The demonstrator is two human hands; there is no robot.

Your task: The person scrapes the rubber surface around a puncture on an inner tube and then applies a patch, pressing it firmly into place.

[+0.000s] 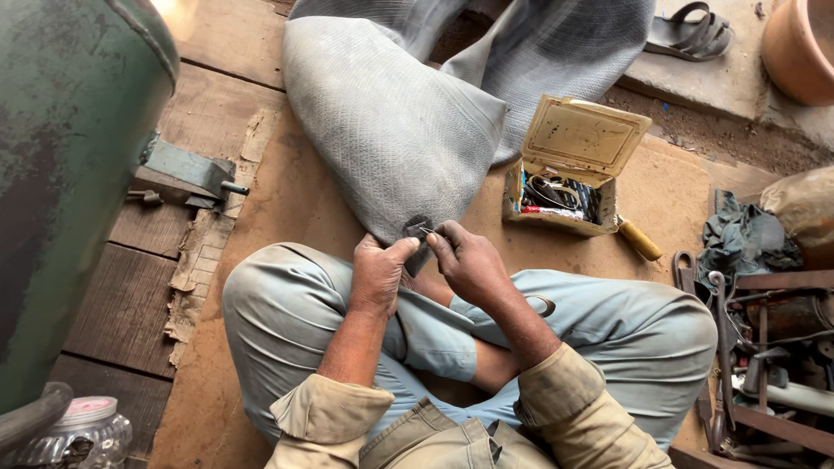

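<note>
Grey rubber fills the top of the head view: a big, limp inner tube lies folded across a brown mat, its lower edge drooping toward the person's crossed legs. At that edge sits a small dark patch, and both hands meet on it. The left hand is closed, thumb and fingers pinching the patch and the tube's edge from the left. The right hand is closed too, its fingertips gripping something small and thin at the top of the patch; what it is cannot be told from here. The two hands touch each other above the knees.

Just right of the hands stands an open cardboard box with its lid tipped back, full of dark and red odds and ends. A wooden tool handle pokes out from beside the box. Farther right lies a crumpled dark rag, and below it a heap of rusty metal tools in a frame.

On the left a large green metal tank crowds the planks, with a clear jar at its foot. At the top right, well apart from the work, are a sandal and a clay pot.
</note>
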